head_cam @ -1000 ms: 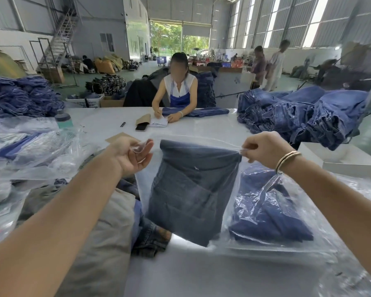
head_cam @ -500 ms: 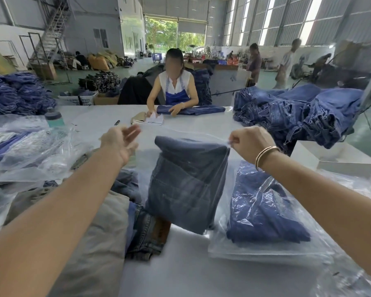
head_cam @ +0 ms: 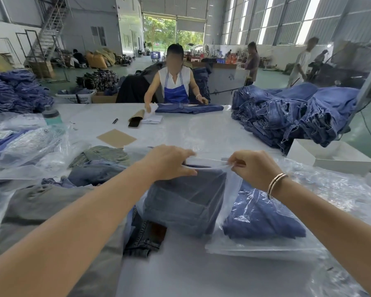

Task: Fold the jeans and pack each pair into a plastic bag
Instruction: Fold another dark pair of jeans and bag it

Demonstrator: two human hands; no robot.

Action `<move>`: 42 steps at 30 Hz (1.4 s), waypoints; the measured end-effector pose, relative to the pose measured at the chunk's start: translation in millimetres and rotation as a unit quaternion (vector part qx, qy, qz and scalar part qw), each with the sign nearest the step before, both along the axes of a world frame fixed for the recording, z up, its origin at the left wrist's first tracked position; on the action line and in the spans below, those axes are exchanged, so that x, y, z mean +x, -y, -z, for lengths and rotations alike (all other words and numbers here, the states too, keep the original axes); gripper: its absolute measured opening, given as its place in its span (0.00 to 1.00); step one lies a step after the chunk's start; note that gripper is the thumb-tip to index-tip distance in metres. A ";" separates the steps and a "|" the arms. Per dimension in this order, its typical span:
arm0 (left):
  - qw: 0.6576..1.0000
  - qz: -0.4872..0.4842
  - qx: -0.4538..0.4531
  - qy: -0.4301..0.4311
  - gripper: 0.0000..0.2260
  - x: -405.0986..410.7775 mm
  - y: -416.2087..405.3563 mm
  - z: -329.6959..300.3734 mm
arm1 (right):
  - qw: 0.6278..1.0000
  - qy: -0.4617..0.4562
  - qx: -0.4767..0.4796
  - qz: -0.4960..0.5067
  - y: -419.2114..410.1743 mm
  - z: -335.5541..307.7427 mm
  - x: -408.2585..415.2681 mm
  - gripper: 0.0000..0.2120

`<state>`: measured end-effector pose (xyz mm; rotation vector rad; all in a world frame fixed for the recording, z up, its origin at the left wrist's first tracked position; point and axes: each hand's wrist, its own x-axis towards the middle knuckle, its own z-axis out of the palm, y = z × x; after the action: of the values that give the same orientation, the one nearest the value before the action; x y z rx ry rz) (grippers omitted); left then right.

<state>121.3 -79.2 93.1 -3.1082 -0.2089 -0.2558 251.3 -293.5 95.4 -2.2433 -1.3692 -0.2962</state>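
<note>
Midway down the frame in the head view, the left hand and right hand work the mouth of a clear plastic bag that stands on the white table. The left hand's fingers lie across the near lip of the opening with the thumb behind it, pinching the film. The right hand's curled fingers pinch the lip at the bag's other corner. Folded jeans fill the bag, their top edge showing just under the stretched rim at frame centre.

Lower right of centre, an already packed pair lies flat in its own bag, touching the standing one. Lower left, loose jeans and grey garments wait unpacked beside the left forearm. At upper right a heap of blue denim rises behind a white box. At upper centre, a seated worker handles another pair across the table.

Judged from this moment, the jeans are in and closing the mouth remains. Risk lies in the thin film: pulling the two corners apart too hard could tear the lip or slip it from the fingers. The bag stands on a narrow folded edge, so a one-sided tug could topple it onto the packed pair. Denim left proud of the rim could also catch in the closure.
</note>
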 end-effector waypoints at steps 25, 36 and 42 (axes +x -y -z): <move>0.974 0.061 -0.126 0.176 0.22 -34.0 1.6 -0.3 | 0.962 -0.122 0.243 -0.008 -22.3 33.7 -22.6 0.06; 0.952 0.177 -0.014 0.250 0.07 -5.0 48.8 -17.3 | 0.965 -0.061 0.248 -0.059 -26.5 35.5 -35.3 0.08; 0.961 0.143 0.034 0.233 0.06 -25.1 19.6 4.0 | 0.932 -0.217 0.289 -0.019 -26.0 41.2 -27.3 0.10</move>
<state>96.2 -98.8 89.1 -2.9466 0.2470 -0.9755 224.0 -267.5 54.2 -1.6603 -0.9339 -0.1472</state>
